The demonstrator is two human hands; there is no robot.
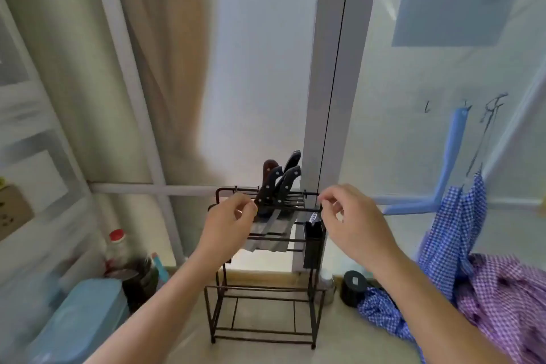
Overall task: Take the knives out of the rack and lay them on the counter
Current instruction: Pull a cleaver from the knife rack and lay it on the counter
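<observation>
Your dark wire knife rack stands on the pale beige counter, right in front of the frosted glass window. Four knives with dark riveted handles sit in the slots along the rack's top rail, handles leaning up and to the right, their grey steel blades hanging down through the upper frame. All four are in the rack; none lies on the counter yet.

Your left hand is at the rack's top left corner, fingers curled in and fingertips pinched close together just beside the nearest knife handle. The blur makes it impossible to tell whether you touch the handle or the rail, so the grip reads as narrow but holding nothing certain. Your right hand is at the rack's top right corner, thumb and forefinger drawn close at the end of the top rail; whether they actually clasp the wire cannot be told.

A black rectangular holder hangs on the rack's right side, below your right hand. To the rack's right, on the counter, are a black round-lidded jar and a heap of blue and purple checked cloth. To the rack's left stand a clear bottle with a red cap, a dark container, and nearer you a light blue plastic lidded box.
</observation>
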